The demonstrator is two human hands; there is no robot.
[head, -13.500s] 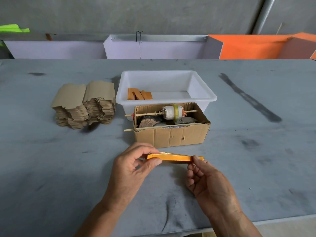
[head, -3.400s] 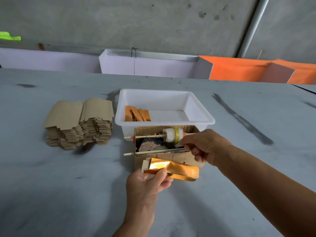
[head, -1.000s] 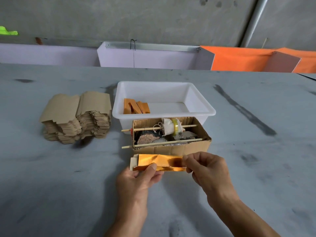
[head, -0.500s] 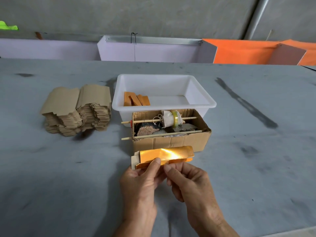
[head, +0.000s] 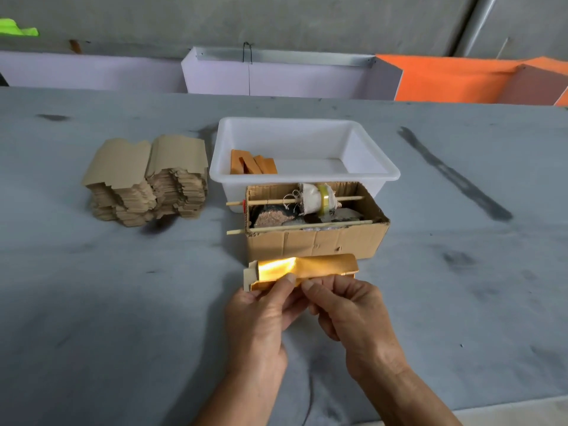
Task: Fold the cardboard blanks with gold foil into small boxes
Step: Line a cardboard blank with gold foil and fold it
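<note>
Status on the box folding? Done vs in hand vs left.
Done: a few folded orange-gold boxes lie in the white tub. In hand: one gold foil blank, partly folded, pinched by the left hand and right hand in front of the cardboard box. Left: two tall stacks of flat blanks, so most of the job remains.

Two bare arms were seen, with the left hand (head: pixel 258 321) and right hand (head: pixel 353 315) uncovered; short nails were shown.
</note>
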